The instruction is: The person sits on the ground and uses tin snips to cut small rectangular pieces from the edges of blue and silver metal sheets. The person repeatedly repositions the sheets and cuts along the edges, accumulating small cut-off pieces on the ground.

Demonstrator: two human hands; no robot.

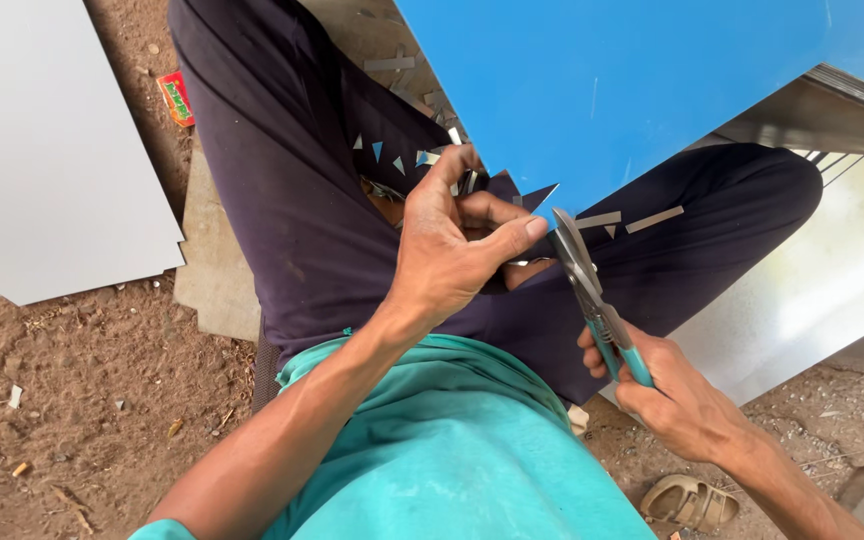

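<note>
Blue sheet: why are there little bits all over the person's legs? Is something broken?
Nothing looks broken. Small triangular and strip-shaped offcuts lie scattered on the dark trousers, beside the blue sheet. The right hand holds snips at the sheet's corner, which the left hand pinches.

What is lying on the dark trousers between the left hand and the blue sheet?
In the head view, small cut scraps lie on the trousers between the left hand and the blue sheet: tiny blue triangles and pale strips.

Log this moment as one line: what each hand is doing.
left hand: pinching blue sheet corner | right hand: gripping snips, blades at sheet edge | offcuts: on lap
</note>
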